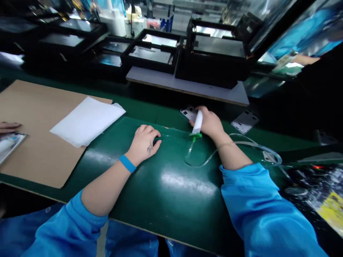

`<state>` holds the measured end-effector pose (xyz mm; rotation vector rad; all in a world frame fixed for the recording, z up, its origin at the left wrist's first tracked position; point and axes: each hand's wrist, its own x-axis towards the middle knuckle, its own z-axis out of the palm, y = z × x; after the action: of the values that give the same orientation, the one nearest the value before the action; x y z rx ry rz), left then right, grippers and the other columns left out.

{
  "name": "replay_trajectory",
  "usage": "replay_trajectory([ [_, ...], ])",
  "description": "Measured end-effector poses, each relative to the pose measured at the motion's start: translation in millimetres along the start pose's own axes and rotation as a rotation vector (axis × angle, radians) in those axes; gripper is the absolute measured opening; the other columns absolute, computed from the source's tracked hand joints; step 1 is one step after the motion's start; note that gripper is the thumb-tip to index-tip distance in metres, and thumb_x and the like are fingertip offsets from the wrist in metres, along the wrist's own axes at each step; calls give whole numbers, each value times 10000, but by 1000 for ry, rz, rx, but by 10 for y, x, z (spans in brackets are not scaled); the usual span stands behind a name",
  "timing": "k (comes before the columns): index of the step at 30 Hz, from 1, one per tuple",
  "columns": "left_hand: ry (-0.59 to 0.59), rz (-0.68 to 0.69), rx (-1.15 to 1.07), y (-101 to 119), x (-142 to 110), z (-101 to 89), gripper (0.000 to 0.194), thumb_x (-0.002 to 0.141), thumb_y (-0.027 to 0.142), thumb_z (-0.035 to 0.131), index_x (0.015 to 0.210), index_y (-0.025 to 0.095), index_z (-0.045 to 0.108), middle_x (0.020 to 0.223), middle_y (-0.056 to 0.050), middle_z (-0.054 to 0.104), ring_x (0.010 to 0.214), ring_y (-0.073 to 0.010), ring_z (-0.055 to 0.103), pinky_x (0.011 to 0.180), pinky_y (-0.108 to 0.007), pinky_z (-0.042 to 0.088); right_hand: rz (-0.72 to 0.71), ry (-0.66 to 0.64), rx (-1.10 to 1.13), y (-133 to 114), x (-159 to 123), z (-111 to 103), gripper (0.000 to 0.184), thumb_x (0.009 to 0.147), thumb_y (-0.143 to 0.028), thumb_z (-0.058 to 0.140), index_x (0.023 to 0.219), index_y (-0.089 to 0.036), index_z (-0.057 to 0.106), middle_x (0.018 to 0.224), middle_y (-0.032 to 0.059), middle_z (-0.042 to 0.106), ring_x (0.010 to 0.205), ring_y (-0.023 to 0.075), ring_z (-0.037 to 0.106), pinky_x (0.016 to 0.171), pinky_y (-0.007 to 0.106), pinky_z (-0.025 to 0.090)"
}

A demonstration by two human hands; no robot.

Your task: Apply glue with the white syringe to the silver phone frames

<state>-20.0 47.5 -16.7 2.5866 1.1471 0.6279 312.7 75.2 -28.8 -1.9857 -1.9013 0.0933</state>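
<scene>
- Glossy green table (171, 210): it carries the things below. The bright yellow patch (332, 210) past its right edge is too blurred for any writing to be read.
- White cylindrical tube with a green collar (197, 122): toward the table's far side, right of the middle. Its long axis slants slightly; the collar end points to the near edge and a little left, the other end into the right hand.
- Clear flexible hose (200, 166): runs from the collar, curves right and passes by the right forearm.
- Right hand (211, 123): clamped on the white tube, fingers reaching the flat, pale, phone-shaped plate with dark cutouts (189, 113).
- Left hand (144, 141): palm down on the table, fingers loosely curled, thumb apart; it wears a blue wristband (127, 164) and bears a dark, unreadable mark.
- Second pale plate (245, 121): right of the right hand, its long axis slanting.
- Brown flat board (40, 125): by the left edge, under a white paper sheet (88, 121).
- Another person's hand (9, 125): touching a shiny flat panel (12, 146) over the board.
</scene>
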Motion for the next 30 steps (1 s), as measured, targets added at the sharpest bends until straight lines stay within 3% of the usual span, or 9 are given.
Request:
replay_trajectory([
  [4,-8,-20,-2,8,-30,-4,239,946,373,632,1080,186,698,1062,-98,684,1092,-317,565,996,-498,498,14,92,41,-281,-195,-68,642,765,-355,783,1353,-155,620,1109,186,755,1004,393,713,835,460,561],
  [6,22,-41,-36,31,-42,6,349,959,466,649,1150,177,680,1109,-107,681,1128,-323,577,1028,-501,495,14,109,89,-512,-396,-87,653,776,-378,779,1365,-158,604,1151,187,748,1006,389,717,839,469,570],
  [9,79,-93,-83,69,-55,46,537,968,592,619,1267,146,627,1206,-141,657,1239,-341,565,1105,-513,468,-34,56,139,-838,-771,-77,643,814,-450,768,1372,-182,594,1186,183,746,1035,401,718,850,499,580],
  [12,53,-123,-58,82,-70,90,584,941,612,639,1258,121,629,1238,-167,629,1333,-373,512,1198,-542,397,-91,6,228,-1021,-1112,-55,612,859,-546,739,1349,-208,598,1211,173,742,1058,400,718,870,520,583],
  [16,-53,-118,-41,79,-97,94,512,825,501,770,1197,162,677,1343,-173,564,1428,-424,432,1244,-594,331,-125,-90,588,-996,-1362,-13,641,917,-634,667,1424,-276,509,1166,111,755,914,295,755,816,445,612],
  [19,-128,-99,-95,95,-112,55,496,763,447,807,1192,228,688,1438,-141,522,1515,-472,320,1246,-664,280,-101,-105,917,-853,-1395,33,794,907,-809,520,1479,-264,450,1050,107,757,829,276,749,758,436,614],
  [22,-209,-46,-136,125,-122,13,457,725,465,832,1082,226,677,1478,-138,502,1559,-492,239,1256,-711,187,38,-110,1132,-711,-1369,47,766,903,-848,429,1347,-241,574,900,84,745,711,260,723,656,428,592],
  [25,-259,5,-152,160,-129,-5,466,712,503,848,1006,206,640,1480,-161,502,1573,-486,219,1262,-716,149,152,-121,1170,-664,-1372,7,579,860,-726,637,1196,-256,674,841,64,745,672,248,709,627,415,586],
  [30,-244,10,-156,233,-118,0,542,714,590,856,1033,212,635,1465,-170,512,1570,-481,231,1241,-762,126,92,-184,1073,-816,-1456,-74,427,786,-585,819,1086,-295,728,837,45,760,671,235,702,615,387,596],
])
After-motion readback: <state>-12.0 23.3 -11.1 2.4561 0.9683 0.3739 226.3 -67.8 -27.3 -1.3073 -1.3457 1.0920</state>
